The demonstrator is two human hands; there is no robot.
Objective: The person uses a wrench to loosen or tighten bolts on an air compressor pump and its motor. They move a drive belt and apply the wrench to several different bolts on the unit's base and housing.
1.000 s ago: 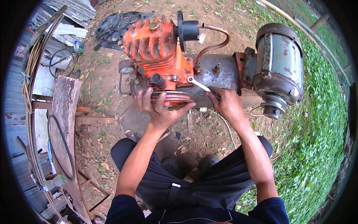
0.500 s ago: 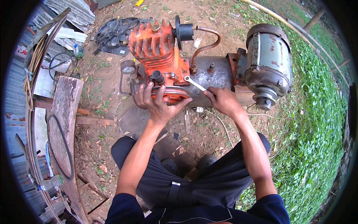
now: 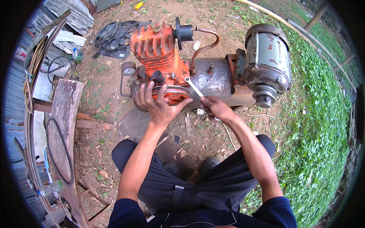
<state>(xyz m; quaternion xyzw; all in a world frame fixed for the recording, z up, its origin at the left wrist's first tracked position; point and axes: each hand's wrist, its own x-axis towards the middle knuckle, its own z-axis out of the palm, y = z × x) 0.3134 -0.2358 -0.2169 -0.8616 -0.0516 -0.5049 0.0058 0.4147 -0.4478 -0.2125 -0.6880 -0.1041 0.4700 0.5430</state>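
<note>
An orange air compressor pump (image 3: 157, 49) with cooling fins stands on a worn grey tank (image 3: 213, 84). My left hand (image 3: 161, 108) grips the orange pulley wheel (image 3: 176, 94) at the pump's near side, fingers over its upper rim and thumb at its right. My right hand (image 3: 218, 108) is closed round the handle of a silver wrench (image 3: 195, 87). The wrench's ring end sits at the lower right of the pump body; whatever fastener is inside it is too small to make out. Its tail shows below my fingers.
A grey electric motor (image 3: 267, 57) is mounted on the tank's right. A copper pipe (image 3: 213, 45) curves behind the wrench, and a pressure gauge (image 3: 128, 68) stands left of the pump. A wooden plank (image 3: 64, 106) with a black belt lies left; grass (image 3: 319, 140) grows right.
My right hand has pulled the wrench handle toward me and slightly left, so it slants more steeply. My left hand stays on the pulley wheel. The whole view has shifted a little.
</note>
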